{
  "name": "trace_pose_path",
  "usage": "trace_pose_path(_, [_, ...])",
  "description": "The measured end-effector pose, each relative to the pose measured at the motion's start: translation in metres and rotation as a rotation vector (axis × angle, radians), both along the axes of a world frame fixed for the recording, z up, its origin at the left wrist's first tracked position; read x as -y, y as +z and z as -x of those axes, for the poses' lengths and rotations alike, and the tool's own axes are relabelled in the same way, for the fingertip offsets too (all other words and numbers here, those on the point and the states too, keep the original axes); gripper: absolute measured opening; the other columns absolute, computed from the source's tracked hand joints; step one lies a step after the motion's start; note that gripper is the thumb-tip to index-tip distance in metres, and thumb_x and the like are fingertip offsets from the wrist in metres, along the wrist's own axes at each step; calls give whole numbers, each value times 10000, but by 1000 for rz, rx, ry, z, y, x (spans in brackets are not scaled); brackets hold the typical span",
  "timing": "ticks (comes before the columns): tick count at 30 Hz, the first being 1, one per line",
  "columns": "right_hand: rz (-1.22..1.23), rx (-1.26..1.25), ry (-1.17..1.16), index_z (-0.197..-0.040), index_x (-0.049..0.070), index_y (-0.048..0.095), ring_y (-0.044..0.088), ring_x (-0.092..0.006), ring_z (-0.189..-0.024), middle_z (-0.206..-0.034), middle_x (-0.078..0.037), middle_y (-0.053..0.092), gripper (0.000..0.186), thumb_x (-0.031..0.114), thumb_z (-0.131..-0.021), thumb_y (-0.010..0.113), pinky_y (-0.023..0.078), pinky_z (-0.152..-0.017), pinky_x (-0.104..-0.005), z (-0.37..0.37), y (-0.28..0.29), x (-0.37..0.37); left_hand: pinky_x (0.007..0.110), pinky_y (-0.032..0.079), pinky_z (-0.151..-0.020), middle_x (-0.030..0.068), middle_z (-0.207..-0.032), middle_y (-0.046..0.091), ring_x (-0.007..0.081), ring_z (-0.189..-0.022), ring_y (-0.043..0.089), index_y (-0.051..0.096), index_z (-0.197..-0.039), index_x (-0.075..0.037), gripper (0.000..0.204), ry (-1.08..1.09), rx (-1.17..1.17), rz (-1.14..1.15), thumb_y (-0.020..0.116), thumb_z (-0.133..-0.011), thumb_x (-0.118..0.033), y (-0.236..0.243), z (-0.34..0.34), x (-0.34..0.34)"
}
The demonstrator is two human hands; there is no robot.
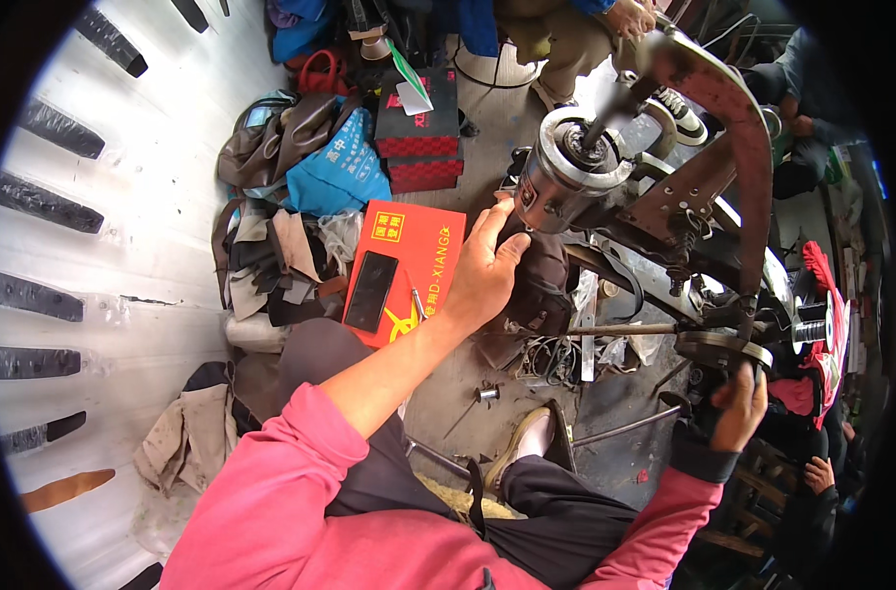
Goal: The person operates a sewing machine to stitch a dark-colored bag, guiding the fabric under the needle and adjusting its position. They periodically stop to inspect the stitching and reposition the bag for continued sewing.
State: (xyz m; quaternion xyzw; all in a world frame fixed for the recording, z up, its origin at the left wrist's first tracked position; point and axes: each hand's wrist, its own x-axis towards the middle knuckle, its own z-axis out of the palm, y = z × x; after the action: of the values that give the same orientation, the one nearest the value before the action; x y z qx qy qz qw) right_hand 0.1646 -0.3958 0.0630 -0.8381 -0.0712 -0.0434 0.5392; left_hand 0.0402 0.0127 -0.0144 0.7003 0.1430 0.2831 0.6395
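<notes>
A metal shoe-repair sewing machine with a curved, worn arm (pixel 753 157) stands in front of me to the right. Its round steel cylinder (pixel 566 182) faces me, with a dark rod running into the ringed, greasy top. My left hand (pixel 489 267) reaches up to the cylinder's lower left side, fingers stretched out and fingertips against or right beside it; the thumb stands apart. At the lower right, my right hand (pixel 738 408) is at the rim of a dark hand wheel (pixel 718 349), its fingers closed about the edge. The wheel partly hides that grip.
A red box (pixel 438 251) by my left forearm bears a black phone (pixel 371 292) and a pen. Beyond lie a blue bag (pixel 340 167), leather scraps (pixel 286 251) and dark shoe boxes (pixel 418 128). A small bobbin-like part (pixel 487 393) lies on the floor. Other people sit close by.
</notes>
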Motion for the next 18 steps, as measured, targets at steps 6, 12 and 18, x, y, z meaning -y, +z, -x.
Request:
trace_pose_path(6, [33,-347,-309,-953,122,556,450,-98,-423,-577,19,452,85,167,-1012,598,347,-375,-261,-21,-80,30,370,391,-1088,173,-1344,554,323,-1262,535,465,-1445,27,476,15,19,-50,572,-1025,-169,1,0,1])
trace_pose_path(12, [55,-244,144,-940,56,612,558,-116,-503,-626,-19,568,314,362,-1002,641,437,-477,-263,20,-58,-38,357,418,-1037,157,-1277,568,296,-1179,562,450,-1464,22,495,18,31,-43,575,-1029,-179,-1,-1,2])
trace_pose_path(18, [1,-70,-218,-940,107,556,449,-59,-489,-605,35,473,177,252,-1041,572,352,-456,-217,-25,-22,42,361,420,-1039,178,-1275,572,316,-1195,564,448,-1466,31,509,-16,7,-29,581,-1024,-182,-2,-2,-4])
